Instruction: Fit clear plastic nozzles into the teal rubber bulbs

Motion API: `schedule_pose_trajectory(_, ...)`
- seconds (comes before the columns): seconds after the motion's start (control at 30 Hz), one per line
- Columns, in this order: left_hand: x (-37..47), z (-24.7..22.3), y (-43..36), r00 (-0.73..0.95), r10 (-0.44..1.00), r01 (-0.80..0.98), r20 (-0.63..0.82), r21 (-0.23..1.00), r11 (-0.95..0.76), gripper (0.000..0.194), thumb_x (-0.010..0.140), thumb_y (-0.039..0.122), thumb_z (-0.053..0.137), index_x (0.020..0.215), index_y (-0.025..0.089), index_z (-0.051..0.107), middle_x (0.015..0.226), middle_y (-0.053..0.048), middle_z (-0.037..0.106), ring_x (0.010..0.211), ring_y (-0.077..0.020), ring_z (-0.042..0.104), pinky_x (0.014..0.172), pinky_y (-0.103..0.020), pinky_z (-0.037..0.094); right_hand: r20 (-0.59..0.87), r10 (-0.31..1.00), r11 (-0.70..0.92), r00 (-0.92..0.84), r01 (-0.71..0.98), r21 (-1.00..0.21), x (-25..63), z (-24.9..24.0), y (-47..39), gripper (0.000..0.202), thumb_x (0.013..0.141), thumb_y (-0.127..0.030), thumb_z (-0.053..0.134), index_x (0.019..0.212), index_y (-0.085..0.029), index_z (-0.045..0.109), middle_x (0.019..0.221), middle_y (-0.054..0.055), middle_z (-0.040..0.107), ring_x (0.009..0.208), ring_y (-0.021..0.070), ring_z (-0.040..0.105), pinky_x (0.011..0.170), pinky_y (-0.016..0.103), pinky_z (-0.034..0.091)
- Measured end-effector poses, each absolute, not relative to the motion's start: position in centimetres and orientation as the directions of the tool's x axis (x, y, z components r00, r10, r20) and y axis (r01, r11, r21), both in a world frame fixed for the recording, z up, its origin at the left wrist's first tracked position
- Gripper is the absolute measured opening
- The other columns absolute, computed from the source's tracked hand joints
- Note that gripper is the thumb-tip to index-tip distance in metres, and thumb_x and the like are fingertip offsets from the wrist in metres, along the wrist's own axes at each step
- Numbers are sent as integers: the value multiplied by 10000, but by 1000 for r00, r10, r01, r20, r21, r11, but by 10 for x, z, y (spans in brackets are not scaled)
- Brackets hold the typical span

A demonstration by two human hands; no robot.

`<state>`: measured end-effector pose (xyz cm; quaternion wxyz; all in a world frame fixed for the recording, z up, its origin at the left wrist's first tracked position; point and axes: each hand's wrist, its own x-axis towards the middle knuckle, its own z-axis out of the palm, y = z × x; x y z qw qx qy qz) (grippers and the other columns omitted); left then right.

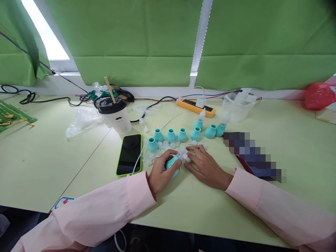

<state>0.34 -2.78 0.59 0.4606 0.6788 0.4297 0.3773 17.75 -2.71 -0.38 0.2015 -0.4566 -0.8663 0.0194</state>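
Note:
My left hand (pixel 162 171) is wrapped round a teal rubber squeeze bulb (pixel 172 165), low over the table. At the bulb's mouth is a translucent plastic piece (pixel 181 152). My right hand (pixel 206 166) reaches in from the other side, its fingertips touching the translucent plastic at the bulb's mouth. How the plastic and bulb fit together is partly hidden by my fingers. Just beyond my hands stands a row of several teal bulbs, among them an open-mouthed bulb (pixel 170 135). Loose translucent pieces (pixel 149 158) lie between that row and my left hand.
Left of my hands lies a phone (pixel 129 155) with a cable, and behind it a lidded paper cup (pixel 115 117). An orange power strip (pixel 196 107) and a clear plastic bag (pixel 237 106) are at the back. A blurred-out dark item (pixel 252 157) lies to the right.

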Motion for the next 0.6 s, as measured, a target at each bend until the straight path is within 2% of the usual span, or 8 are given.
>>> schedule_pose_trajectory(0.17, 3, 6, -27, 337, 932, 235, 138, 946, -225, 203, 780, 331, 446, 894, 172, 499, 685, 13, 504, 636, -109, 440, 597, -211, 352, 357, 796, 583, -488, 776, -240, 178, -7, -27, 258, 821, -283, 392, 988, -135, 523, 1008, 121, 478, 945, 229, 392, 810, 396, 387)
schedule_pose_trajectory(0.33, 2, 7, -27, 364, 926, 240, 98, 951, -195, 245, 785, 327, 430, 972, 174, 472, 644, 19, 491, 584, -101, 425, 557, -210, 333, 415, 788, 578, -454, 778, -247, 180, -10, -26, 244, 815, -279, 405, 957, -135, 542, 957, 123, 486, 915, 229, 403, 774, 392, 409)
schedule_pose_trajectory(0.5, 3, 10, -28, 365, 917, 277, 163, 921, -274, 272, 709, 335, 538, 924, 181, 475, 640, 29, 482, 587, -102, 424, 539, -201, 327, 452, 788, 562, -418, 788, -252, 180, -12, -26, 234, 812, -271, 413, 939, -137, 556, 945, 121, 489, 892, 218, 433, 746, 367, 430)
schedule_pose_trajectory(0.6, 4, 9, -28, 352, 922, 283, 160, 921, -268, 262, 718, 354, 535, 911, 185, 480, 602, 43, 464, 538, -86, 404, 520, -194, 325, 448, 805, 532, -388, 807, -257, 181, -13, -26, 221, 813, -267, 413, 905, -145, 573, 923, 111, 502, 870, 211, 456, 689, 334, 448)
